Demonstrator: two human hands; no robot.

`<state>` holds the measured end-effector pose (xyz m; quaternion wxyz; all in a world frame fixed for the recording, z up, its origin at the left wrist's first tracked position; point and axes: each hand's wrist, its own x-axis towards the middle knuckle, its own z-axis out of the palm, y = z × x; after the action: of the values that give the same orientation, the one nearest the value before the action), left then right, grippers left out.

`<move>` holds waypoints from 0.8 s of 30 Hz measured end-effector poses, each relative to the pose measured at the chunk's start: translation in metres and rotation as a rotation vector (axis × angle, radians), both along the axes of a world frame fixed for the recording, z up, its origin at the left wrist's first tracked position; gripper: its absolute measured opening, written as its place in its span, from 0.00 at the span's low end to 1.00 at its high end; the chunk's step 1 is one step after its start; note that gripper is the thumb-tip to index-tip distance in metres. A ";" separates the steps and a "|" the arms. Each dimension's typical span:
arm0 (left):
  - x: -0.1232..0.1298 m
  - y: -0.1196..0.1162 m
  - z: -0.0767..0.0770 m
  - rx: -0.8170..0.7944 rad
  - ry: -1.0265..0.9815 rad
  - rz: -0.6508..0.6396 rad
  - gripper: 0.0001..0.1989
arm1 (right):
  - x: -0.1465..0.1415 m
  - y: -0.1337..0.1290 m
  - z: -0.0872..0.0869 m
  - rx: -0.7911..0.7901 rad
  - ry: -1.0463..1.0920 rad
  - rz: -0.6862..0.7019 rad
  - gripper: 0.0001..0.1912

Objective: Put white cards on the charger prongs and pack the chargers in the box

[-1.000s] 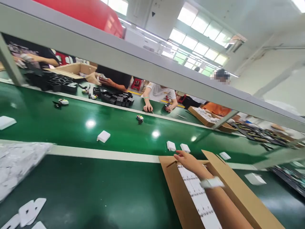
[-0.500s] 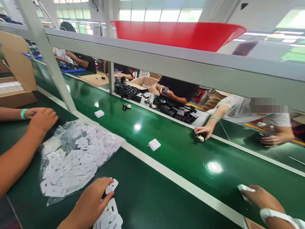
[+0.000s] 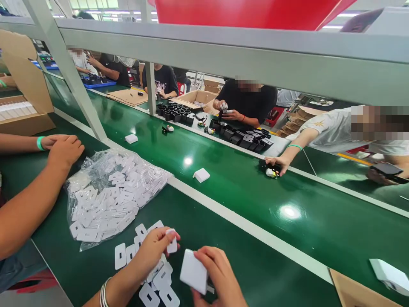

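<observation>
My left hand, with bracelets at its wrist, pinches a small white plate with a slot in it. Just to the right, my right hand grips a square white box-shaped piece by its right side. The two pieces are close together but apart. Under and around my left hand lie several loose white slotted plates on the dark green table. A clear plastic bag full of such plates lies beyond them to the left.
White pieces sit on the green belt, one at far right. A person's hand holds a black-and-white part across the belt. Another person's arms rest at left. A metal beam crosses above; cardboard lies lower right.
My right hand has come from the belt at the right to beside my left hand, holding a white piece. My left hand has moved right with a plate. The view has shifted.
</observation>
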<state>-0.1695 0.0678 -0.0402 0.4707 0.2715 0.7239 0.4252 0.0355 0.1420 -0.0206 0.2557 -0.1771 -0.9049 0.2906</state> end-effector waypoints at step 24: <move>0.050 -0.024 0.015 0.095 -0.273 -0.167 0.38 | 0.004 -0.040 -0.022 0.152 -0.053 -0.164 0.28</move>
<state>-0.1193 0.0442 -0.0257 0.5851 0.2924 0.6073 0.4510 0.0395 0.1016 -0.0424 0.2674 -0.2381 -0.9132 0.1947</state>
